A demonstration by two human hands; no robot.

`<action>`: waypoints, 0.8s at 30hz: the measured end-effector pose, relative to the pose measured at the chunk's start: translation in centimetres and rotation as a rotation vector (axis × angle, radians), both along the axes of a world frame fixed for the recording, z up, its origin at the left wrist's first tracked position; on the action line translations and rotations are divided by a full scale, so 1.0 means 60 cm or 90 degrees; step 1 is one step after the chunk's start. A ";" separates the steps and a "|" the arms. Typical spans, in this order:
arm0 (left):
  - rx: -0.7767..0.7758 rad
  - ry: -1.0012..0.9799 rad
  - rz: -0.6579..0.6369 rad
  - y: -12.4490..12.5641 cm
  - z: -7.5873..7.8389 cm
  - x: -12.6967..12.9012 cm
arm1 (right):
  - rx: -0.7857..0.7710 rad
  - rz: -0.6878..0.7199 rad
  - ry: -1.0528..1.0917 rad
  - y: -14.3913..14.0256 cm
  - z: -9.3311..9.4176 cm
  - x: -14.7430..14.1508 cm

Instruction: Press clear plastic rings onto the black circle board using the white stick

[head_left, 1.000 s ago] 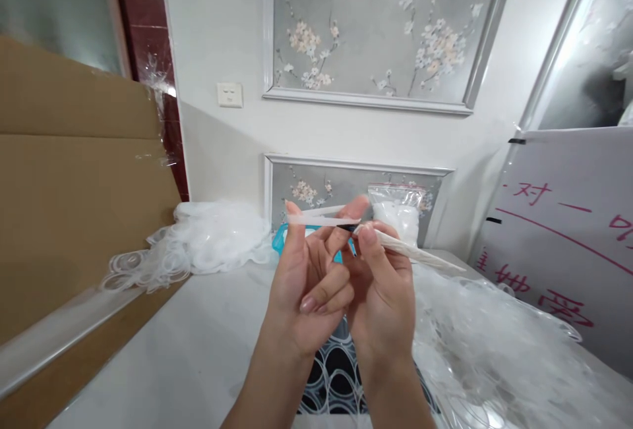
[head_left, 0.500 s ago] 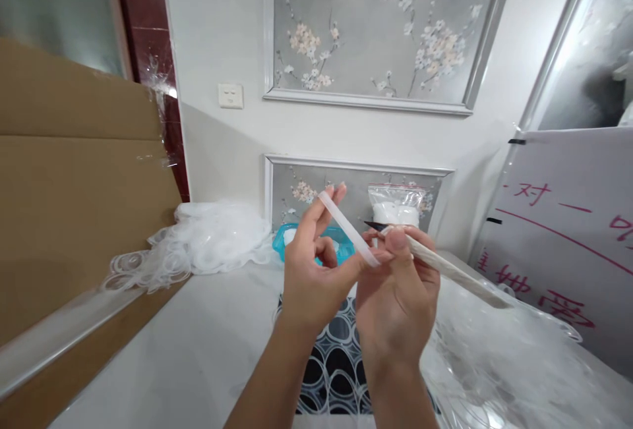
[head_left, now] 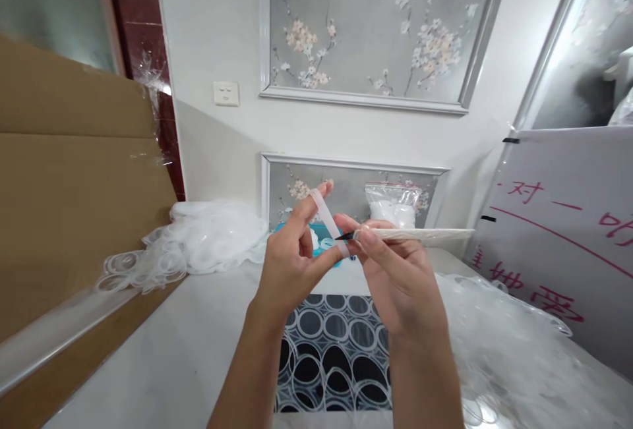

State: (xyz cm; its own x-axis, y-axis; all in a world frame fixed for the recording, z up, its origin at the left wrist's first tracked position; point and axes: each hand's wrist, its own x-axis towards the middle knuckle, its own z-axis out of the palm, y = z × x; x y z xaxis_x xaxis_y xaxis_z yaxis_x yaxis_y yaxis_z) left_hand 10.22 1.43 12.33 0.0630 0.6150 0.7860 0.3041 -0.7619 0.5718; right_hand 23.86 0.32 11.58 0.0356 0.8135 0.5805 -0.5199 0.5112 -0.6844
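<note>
In the middle of the head view, my left hand [head_left: 291,257] holds a translucent white ring [head_left: 325,215], seen nearly edge-on, between its fingertips and thumb. My right hand [head_left: 395,267] grips a slim tool [head_left: 420,234] with a dark pointed tip and an off-white wrapped handle; its exact kind is unclear. The tip is at the lower part of the ring, though I cannot tell whether it touches. Below both hands, a dark mat [head_left: 341,370] carries several pale rings.
Behind my hands sit a blue container [head_left: 338,263] with white pieces and a clear zip bag [head_left: 394,208] of white items. Translucent rings are heaped at left [head_left: 217,238] and right [head_left: 514,343]. Cardboard [head_left: 74,211] stands at left, a whiteboard [head_left: 558,225] at right.
My hands have parted slightly lower down, exposing more of the mat. The tool has swung from slanting to nearly level, and its tip has moved left to the ring.
</note>
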 end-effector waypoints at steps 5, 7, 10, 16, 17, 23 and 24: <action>0.029 0.055 0.009 0.001 -0.003 -0.006 | -0.002 -0.007 -0.010 0.002 0.002 0.000; 0.039 0.069 0.015 0.002 -0.006 -0.007 | 0.004 -0.024 -0.017 0.000 0.002 0.000; 0.055 0.096 0.016 0.005 -0.009 -0.007 | -0.001 -0.037 -0.039 -0.003 0.001 0.000; 0.116 0.127 0.035 0.010 -0.011 -0.006 | -0.031 -0.016 -0.025 -0.003 -0.001 -0.003; 0.118 0.130 0.036 0.009 -0.011 -0.006 | -0.033 -0.013 -0.022 -0.003 -0.001 -0.003; 0.108 0.125 0.021 0.005 -0.008 -0.009 | -0.017 -0.035 -0.003 -0.005 0.001 -0.003; 0.104 0.127 0.020 0.004 -0.008 -0.010 | -0.013 -0.042 -0.001 -0.005 0.001 -0.003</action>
